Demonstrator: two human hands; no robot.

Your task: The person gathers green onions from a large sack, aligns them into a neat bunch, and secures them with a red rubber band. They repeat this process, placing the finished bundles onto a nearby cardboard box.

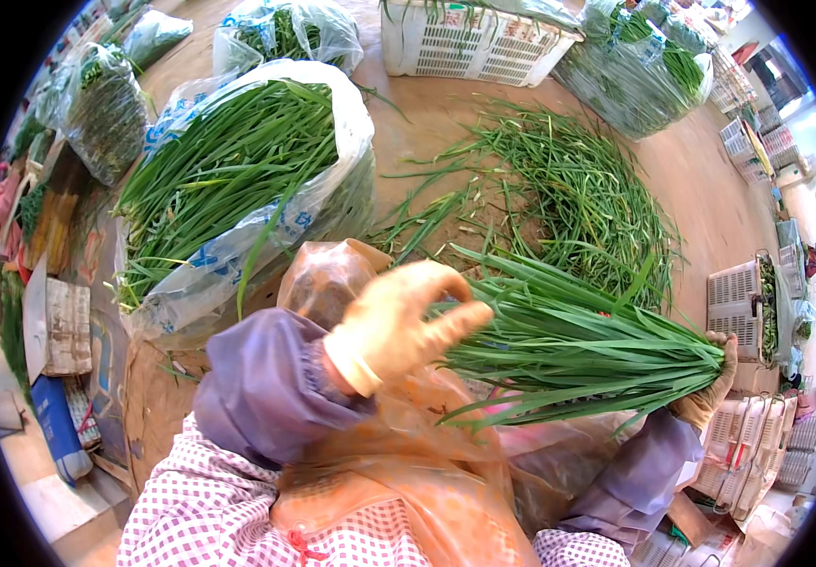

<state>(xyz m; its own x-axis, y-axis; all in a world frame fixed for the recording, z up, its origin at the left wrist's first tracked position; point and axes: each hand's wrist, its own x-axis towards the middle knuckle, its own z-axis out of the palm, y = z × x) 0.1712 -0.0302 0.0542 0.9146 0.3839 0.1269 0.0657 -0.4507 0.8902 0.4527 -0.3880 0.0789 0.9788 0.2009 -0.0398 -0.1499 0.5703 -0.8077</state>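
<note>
My right hand (709, 383), in a tan glove, grips a bunch of long flat green leaves, seemingly garlic chives (585, 347), by its narrow end at the right. The leaves fan out leftwards above my lap. My left hand (408, 319), gloved in pale orange and slightly blurred, hovers at the loose leaf tips. A gap shows between its thumb and forefinger, and nothing is visible in it. At upper left, a large plastic bag (351, 127) stands open, filled with similar leaves (231, 163). Orange translucent plastic sheeting (408, 489) covers my lap.
Loose green trimmings (578, 191) lie heaped on the floor (422, 127) ahead. A white crate (479, 42) and a bag of greens (635, 85) stand behind them. Stacked crates (741, 453) are at right. A foam box (67, 326) sits at left.
</note>
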